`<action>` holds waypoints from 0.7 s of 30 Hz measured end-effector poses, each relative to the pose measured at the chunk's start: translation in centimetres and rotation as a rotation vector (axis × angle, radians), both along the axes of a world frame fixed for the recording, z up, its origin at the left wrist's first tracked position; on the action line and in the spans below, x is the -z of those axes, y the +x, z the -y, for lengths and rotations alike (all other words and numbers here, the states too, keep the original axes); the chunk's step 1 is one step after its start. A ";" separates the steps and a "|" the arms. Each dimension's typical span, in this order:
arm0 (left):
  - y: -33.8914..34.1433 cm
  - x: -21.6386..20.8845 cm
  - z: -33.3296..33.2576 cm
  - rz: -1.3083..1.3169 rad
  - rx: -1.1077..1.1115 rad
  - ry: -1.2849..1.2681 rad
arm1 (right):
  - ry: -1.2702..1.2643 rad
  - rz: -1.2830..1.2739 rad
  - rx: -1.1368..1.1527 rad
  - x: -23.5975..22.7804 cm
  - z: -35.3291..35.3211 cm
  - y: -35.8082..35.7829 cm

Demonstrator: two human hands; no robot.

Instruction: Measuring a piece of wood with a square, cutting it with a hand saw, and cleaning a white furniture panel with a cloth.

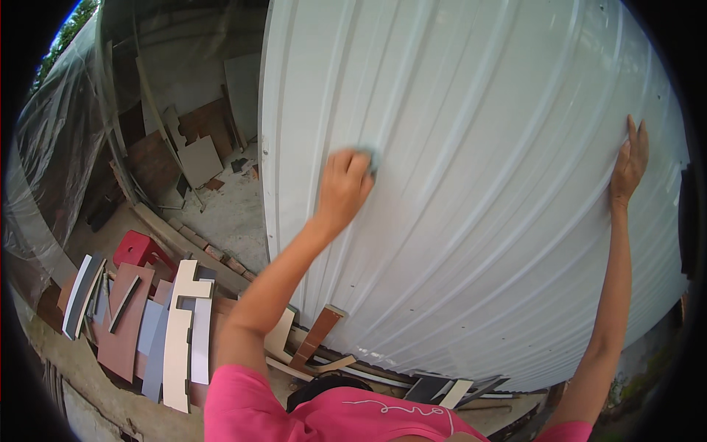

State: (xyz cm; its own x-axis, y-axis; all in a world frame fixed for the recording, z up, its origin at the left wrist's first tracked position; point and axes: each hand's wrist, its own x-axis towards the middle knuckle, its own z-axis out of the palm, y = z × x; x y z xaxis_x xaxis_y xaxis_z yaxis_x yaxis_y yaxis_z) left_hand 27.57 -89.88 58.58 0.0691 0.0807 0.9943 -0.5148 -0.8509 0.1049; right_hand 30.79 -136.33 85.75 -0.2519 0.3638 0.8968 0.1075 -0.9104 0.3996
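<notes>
A large white corrugated metal sheet [479, 147] stands upright in front of me and fills most of the view. My left hand [342, 188] presses a small blue-green pad or cloth [370, 158] against the sheet, near its left edge. Only a corner of the pad shows past my fingers. My right hand [630, 162] lies flat on the sheet far to the right, fingers pointing up, holding nothing.
Offcuts of board [177, 331] in cream, brown and grey lie piled on the ground at lower left, with a red stool [140, 250] behind them. More offcuts lean at the sheet's base [317, 342]. Clear plastic sheeting [51, 162] hangs at far left. Boards lean against a back wall [199, 158].
</notes>
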 end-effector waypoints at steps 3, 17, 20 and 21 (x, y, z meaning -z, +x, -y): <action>-3.7 10.4 -4.2 -0.270 0.070 0.058 | -0.020 0.023 -0.031 -0.4 -0.9 1.3; 2.4 -32.2 -6.7 0.410 -0.303 0.112 | -0.041 0.043 -0.033 -0.1 -0.8 1.4; 1.3 -17.2 -5.7 0.180 -0.327 0.167 | -0.074 -0.006 -0.026 -0.4 0.7 1.9; 0.4 -10.5 -4.8 0.114 -0.205 0.093 | -0.084 0.017 -0.001 -0.9 1.1 0.8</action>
State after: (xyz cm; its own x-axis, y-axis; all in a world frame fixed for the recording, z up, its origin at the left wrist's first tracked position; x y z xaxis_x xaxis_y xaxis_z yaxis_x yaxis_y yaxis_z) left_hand 27.97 -85.11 69.09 -0.0524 -0.0112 0.9986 -0.3342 -0.9421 -0.0281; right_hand 31.63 -137.41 86.62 -0.2671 0.4376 0.8586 0.1004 -0.8735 0.4764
